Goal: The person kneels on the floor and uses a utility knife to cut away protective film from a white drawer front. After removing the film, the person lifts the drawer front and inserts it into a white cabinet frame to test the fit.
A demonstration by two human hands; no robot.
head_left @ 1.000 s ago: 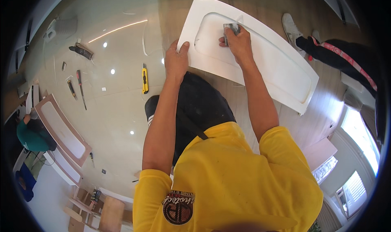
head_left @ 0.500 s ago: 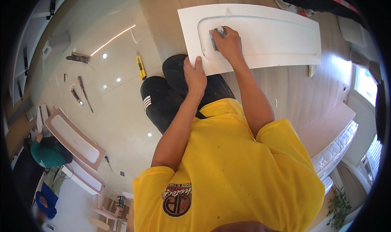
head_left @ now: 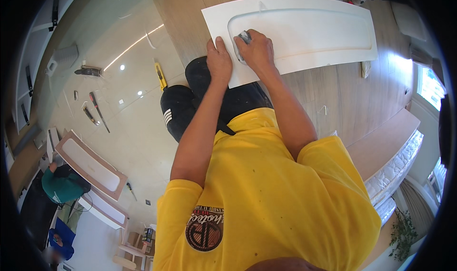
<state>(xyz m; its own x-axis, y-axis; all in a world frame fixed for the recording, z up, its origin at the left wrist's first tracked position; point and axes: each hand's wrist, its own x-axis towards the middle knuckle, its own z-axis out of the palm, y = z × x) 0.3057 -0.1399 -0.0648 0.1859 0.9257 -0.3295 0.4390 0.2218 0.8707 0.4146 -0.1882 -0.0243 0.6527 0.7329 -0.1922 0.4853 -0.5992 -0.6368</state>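
Note:
A long white panel (head_left: 304, 67) with a rounded, recessed border lies across the front of my thighs, over the wooden floor. At its near left corner my left hand (head_left: 220, 64) grips the edge, thumb on top and fingers partly hidden. My right hand (head_left: 257, 52) is closed around a grey sanding pad (head_left: 240, 45), pressed on the left end of the recess. Much of the pad is covered by my fingers. The two hands are close together but apart.
A yellow utility knife (head_left: 160, 77) lies left of my knees. Farther left are a red-handled screwdriver (head_left: 97, 108) and a dark-handled tool (head_left: 89, 71). A person in green (head_left: 64, 185) is beside brown-framed panels (head_left: 90, 162). A plastic-wrapped mattress (head_left: 392, 164) stands at the right.
My right hand has slid the sanding pad left, onto the left end of the recess, and the pad has turned. My left hand still grips the panel edge, slightly farther along it.

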